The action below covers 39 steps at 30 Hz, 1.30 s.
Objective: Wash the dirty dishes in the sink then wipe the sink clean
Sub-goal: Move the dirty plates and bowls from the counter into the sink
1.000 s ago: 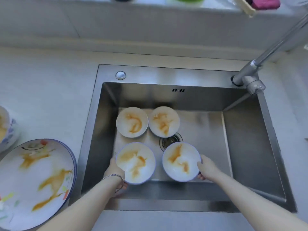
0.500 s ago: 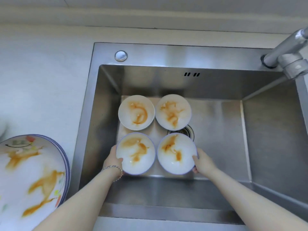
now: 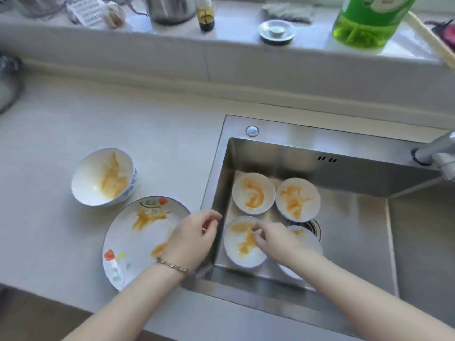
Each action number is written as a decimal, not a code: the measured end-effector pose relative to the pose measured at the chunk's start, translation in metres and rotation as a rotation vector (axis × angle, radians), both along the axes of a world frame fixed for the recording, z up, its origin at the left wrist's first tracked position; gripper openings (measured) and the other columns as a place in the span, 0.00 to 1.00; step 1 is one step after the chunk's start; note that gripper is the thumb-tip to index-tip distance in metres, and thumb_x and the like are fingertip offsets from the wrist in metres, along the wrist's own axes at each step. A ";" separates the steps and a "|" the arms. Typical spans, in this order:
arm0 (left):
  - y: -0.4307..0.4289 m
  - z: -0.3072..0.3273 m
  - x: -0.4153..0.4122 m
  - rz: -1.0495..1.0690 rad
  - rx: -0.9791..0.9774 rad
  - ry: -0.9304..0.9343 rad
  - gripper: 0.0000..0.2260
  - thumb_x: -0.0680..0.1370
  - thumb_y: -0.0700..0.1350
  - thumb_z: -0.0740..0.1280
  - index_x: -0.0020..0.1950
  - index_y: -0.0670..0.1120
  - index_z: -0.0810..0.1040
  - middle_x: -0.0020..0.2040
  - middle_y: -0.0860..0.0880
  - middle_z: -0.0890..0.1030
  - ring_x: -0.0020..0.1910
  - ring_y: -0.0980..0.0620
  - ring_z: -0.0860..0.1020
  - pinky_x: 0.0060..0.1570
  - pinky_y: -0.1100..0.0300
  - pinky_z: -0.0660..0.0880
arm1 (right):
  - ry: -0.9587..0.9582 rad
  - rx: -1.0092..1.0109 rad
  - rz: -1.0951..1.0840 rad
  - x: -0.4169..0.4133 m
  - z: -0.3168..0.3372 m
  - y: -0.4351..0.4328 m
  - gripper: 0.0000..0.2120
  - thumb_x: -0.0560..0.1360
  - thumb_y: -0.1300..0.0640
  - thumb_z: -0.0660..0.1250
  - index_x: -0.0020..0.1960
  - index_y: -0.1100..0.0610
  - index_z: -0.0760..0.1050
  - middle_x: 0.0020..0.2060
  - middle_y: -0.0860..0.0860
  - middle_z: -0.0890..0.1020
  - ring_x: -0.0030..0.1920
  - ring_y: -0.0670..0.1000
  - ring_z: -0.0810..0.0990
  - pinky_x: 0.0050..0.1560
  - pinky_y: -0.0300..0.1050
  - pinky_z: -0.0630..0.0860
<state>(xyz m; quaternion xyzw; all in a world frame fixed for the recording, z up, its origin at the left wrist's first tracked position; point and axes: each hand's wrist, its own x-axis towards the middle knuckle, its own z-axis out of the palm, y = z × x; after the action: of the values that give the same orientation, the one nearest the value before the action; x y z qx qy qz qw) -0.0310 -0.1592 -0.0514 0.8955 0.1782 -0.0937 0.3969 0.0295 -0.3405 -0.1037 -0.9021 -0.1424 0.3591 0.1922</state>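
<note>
Four sauce-stained bowls (image 3: 253, 193) are seen in the sink (image 3: 320, 134), two partly hidden beneath the right grip (image 3: 278, 244), its fingers loosely curled and empty. The left grip (image 3: 192, 239), likewise slack and empty, is held over a smeared plate (image 3: 138, 237) on the desk (image 3: 73, 119) beside the sink.

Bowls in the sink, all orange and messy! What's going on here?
A person is getting ready to wash up. Four small bowls smeared with orange sauce sit on the bottom of the sink, and no water is running from the tap. The right hand hovers over the near-left bowl. The left hand hangs over the sink's left rim. Both look empty. A dirty plate and a bigger dirty bowl wait on the counter.
</note>
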 end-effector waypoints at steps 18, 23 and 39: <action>0.134 -0.018 -0.070 0.461 -0.026 0.246 0.17 0.72 0.32 0.59 0.56 0.48 0.77 0.42 0.45 0.81 0.39 0.44 0.76 0.31 0.61 0.67 | 0.054 0.286 -0.378 -0.031 0.024 0.113 0.08 0.73 0.59 0.64 0.50 0.57 0.80 0.43 0.54 0.83 0.43 0.52 0.80 0.40 0.46 0.75; 0.078 -0.001 -0.027 0.289 -0.137 0.114 0.17 0.73 0.34 0.63 0.57 0.52 0.77 0.36 0.55 0.79 0.33 0.58 0.77 0.29 0.68 0.67 | 0.013 0.363 -0.577 -0.022 0.046 0.029 0.06 0.73 0.60 0.67 0.48 0.54 0.81 0.40 0.53 0.84 0.43 0.52 0.81 0.46 0.50 0.78; -0.253 -0.132 0.116 -0.282 -0.152 0.233 0.19 0.73 0.34 0.61 0.62 0.48 0.76 0.41 0.47 0.80 0.39 0.48 0.75 0.36 0.64 0.68 | 0.049 -0.059 -1.000 0.026 -0.062 -0.290 0.07 0.77 0.61 0.59 0.52 0.59 0.75 0.45 0.53 0.79 0.40 0.51 0.77 0.30 0.39 0.71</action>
<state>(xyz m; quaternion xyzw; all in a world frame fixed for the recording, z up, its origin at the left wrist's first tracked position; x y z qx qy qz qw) 0.0853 -0.4118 -0.1836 0.8621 0.0880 -0.2645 0.4231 0.0559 -0.6301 -0.1658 -0.8562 0.3224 0.2481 0.3184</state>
